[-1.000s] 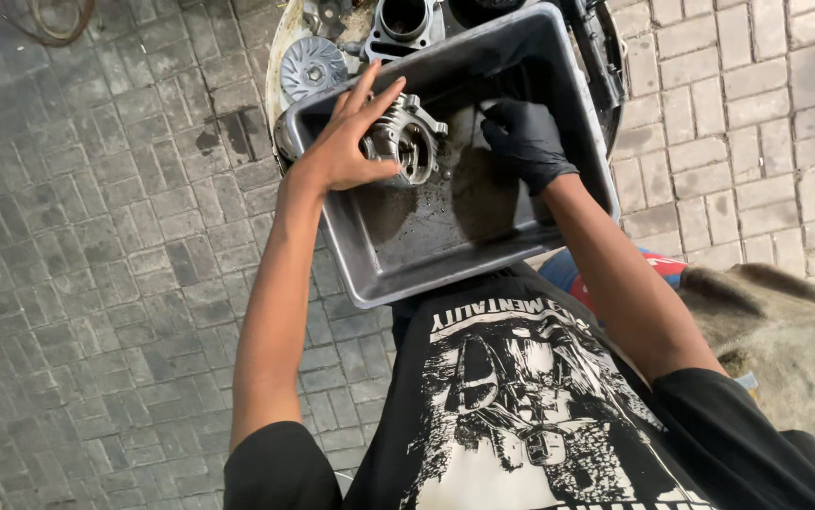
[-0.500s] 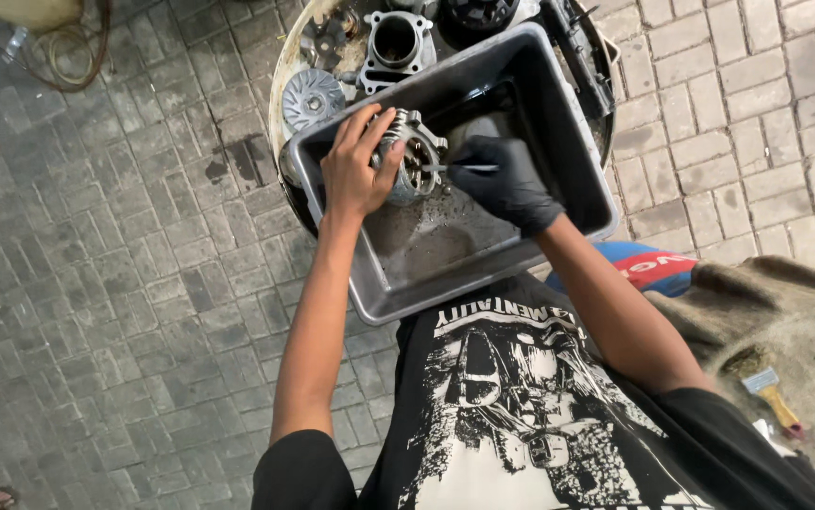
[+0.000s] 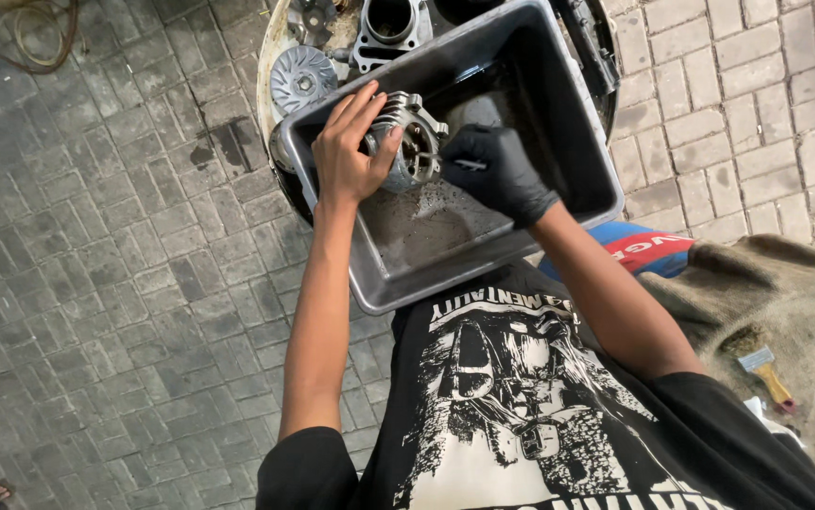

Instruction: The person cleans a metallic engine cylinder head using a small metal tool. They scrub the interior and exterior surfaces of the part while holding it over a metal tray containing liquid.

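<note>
A person crouched over a grey metal tray [image 3: 483, 274] on a brick-paved floor [image 3: 105, 283] works on a finned engine part [image 3: 409, 142] held just above the tray's wet, grimy bottom. The bare left hand [image 3: 351, 156] is wrapped around the part from the left side, fingers curled over the fins and thumb pressed near its open bore, so the grip is closed firmly on the metal. The right hand [image 3: 494, 170], in a black glove, is pinched shut on a small thin tool [image 3: 469, 165], too slim to identify, whose tip points at the face of the part. Beyond the tray, other engine pieces lie in a round pan [image 3: 280, 57]: a ribbed disc [image 3: 301, 77] and a block with a round opening [image 3: 390, 26]. A frayed cloth [image 3: 785, 302] and a small brush with a yellow handle [image 3: 766, 373] lie at the person's right. The likely trouble here is slippage: the part looks oily and is carried by one bare hand alone, so a hard push from the tool could twist it loose and drop it into the tray, splashing the dirty liquid. The tool tip could also skid off the metal toward the ungloved thumb close beside it.
</note>
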